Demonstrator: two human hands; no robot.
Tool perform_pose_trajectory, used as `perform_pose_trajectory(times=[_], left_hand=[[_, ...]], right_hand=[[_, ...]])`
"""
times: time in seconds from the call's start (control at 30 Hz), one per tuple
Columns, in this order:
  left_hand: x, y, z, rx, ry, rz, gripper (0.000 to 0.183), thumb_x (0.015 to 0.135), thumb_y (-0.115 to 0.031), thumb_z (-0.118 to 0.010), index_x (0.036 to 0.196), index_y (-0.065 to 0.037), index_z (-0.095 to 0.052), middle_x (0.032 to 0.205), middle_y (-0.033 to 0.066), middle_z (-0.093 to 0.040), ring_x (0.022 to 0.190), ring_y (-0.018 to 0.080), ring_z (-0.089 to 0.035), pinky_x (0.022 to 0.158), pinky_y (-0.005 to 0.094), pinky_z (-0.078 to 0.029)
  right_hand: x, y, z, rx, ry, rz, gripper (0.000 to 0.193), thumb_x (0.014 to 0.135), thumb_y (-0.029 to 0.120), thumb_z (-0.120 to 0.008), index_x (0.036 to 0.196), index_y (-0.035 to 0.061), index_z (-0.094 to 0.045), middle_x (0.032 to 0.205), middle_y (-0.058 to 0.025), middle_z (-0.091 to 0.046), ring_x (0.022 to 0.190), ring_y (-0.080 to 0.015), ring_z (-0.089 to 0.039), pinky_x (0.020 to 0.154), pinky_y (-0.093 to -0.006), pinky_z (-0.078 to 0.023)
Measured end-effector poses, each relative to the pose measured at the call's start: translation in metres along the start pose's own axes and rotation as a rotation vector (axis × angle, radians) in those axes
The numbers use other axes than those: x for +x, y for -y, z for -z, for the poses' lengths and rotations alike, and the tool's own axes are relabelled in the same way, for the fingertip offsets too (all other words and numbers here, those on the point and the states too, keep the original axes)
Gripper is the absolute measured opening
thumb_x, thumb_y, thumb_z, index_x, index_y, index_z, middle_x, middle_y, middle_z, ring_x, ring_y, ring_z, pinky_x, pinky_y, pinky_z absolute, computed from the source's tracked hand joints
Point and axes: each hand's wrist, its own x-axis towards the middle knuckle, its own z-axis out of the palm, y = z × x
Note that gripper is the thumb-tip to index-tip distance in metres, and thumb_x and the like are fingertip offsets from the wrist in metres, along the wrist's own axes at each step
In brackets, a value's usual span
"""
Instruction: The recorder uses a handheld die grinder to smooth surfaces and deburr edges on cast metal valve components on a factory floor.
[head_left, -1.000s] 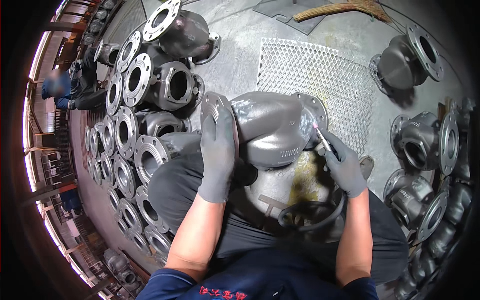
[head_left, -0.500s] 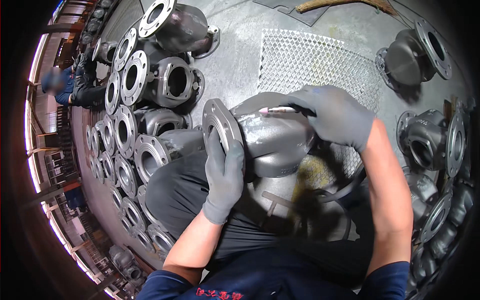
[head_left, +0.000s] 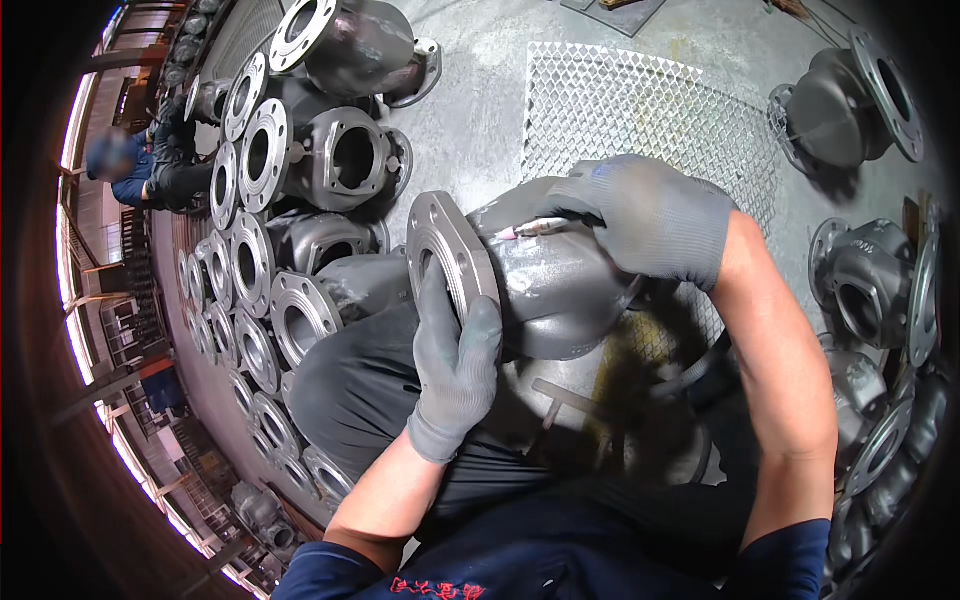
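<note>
A dark grey cast metal valve body (head_left: pixel 560 300) lies tilted in front of me, its machined flange (head_left: pixel 440 250) toward the left. My left hand (head_left: pixel 455 365), in a grey glove, grips the flange's near edge, with fingers inside the bore and the thumb outside. Above the casting my right hand (head_left: pixel 655 220), gloved too, is closed round a die grinder (head_left: pixel 540 227). The tool's pink grinding tip (head_left: pixel 507 234) is at the casting's upper surface behind the flange, by a bright, scuffed patch. Most of the tool's body is hidden under my right hand.
Several flanged valve bodies (head_left: pixel 345 160) stand packed at the left; others (head_left: pixel 865 280) are at the right. Expanded metal mesh (head_left: pixel 610 110) lies on the floor beyond the casting. A T-shaped metal bar (head_left: pixel 565 395) is below it. Another person (head_left: pixel 130 170) sits at the far left.
The grinder's pink tip has shifted slightly left and down, closer to the flange, with my right hand. My left hand keeps its hold. The view has moved a little.
</note>
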Motion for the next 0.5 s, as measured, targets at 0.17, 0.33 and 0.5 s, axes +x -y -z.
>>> perform_pose_trajectory(times=[0.17,0.33,0.5], left_hand=[[0.003,-0.009,-0.001,-0.018,0.021,0.057,0.072,0.108,-0.028,-0.058,0.153,0.022,-0.032,0.145,0.0404,-0.054,0.136,0.0457,-0.057,0.116,0.0457,-0.043],[-0.001,0.001,-0.001,0.037,0.026,0.033,0.072,0.107,-0.026,-0.059,0.153,0.022,-0.031,0.15,0.0419,-0.049,0.142,0.0469,-0.052,0.12,0.0455,-0.039],[0.0,-0.002,0.0,0.02,0.043,0.034,0.072,0.107,-0.025,-0.06,0.153,0.022,-0.031,0.154,0.0426,-0.045,0.149,0.0474,-0.044,0.125,0.046,-0.032]], right_hand=[[-0.002,0.01,0.005,-0.008,0.021,-0.029,0.032,0.089,0.007,-0.065,0.12,0.0095,-0.073,0.107,-0.0168,-0.074,0.103,-0.0393,-0.071,0.089,-0.046,-0.057],[0.001,0.02,0.008,-0.056,-0.004,0.015,0.032,0.088,0.007,-0.065,0.119,0.0099,-0.073,0.104,-0.0169,-0.074,0.1,-0.0407,-0.071,0.087,-0.0478,-0.057],[0.001,0.025,0.012,-0.22,0.015,-0.037,0.038,0.09,0.014,-0.067,0.126,0.0193,-0.078,0.105,-0.0168,-0.078,0.101,-0.038,-0.075,0.088,-0.0462,-0.059]])
